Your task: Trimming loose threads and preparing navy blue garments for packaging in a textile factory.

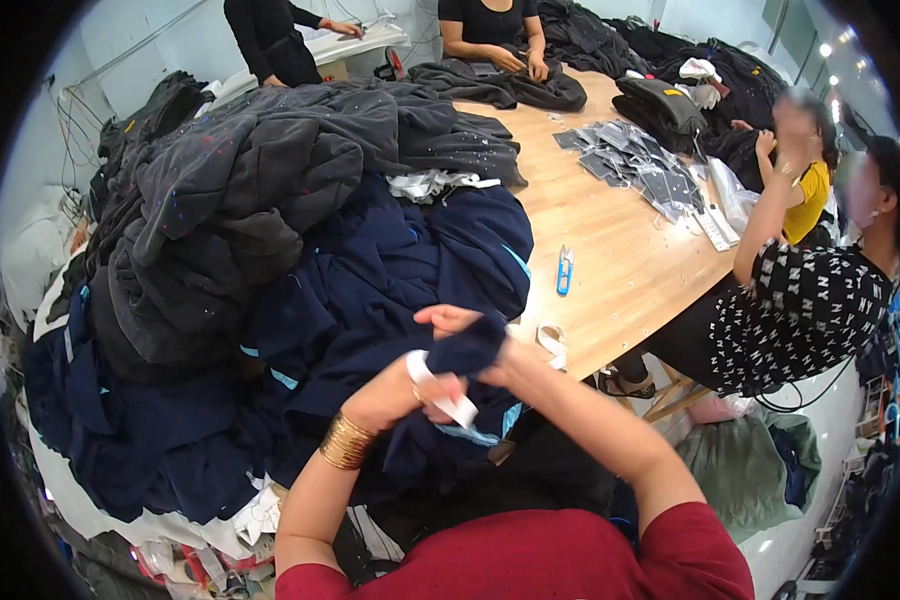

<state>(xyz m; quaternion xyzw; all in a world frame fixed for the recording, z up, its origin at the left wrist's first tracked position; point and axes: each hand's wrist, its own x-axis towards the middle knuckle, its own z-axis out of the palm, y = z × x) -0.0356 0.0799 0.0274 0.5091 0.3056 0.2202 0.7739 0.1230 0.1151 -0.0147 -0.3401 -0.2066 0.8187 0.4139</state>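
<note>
Over the navy garments [390, 260] in front of me, my two hands are close together and partly blurred. My left hand [385, 393], below a wide gold bracelet, has its fingers closed on a white strip [458, 406]. A small piece of navy cloth [467, 346] lies across my right hand [496, 368] and hides most of it. Bent fingertips show beyond the cloth's far left edge. Light blue trim shows on the navy garments beneath my hands.
Dark grey garments [240, 170] form a high heap at left. On the wooden table [610, 300] lie blue thread snips [565, 271], a white tape roll [552, 340], several grey tags [642, 165] and a white ruler [715, 228]. Co-workers are at the far side and right.
</note>
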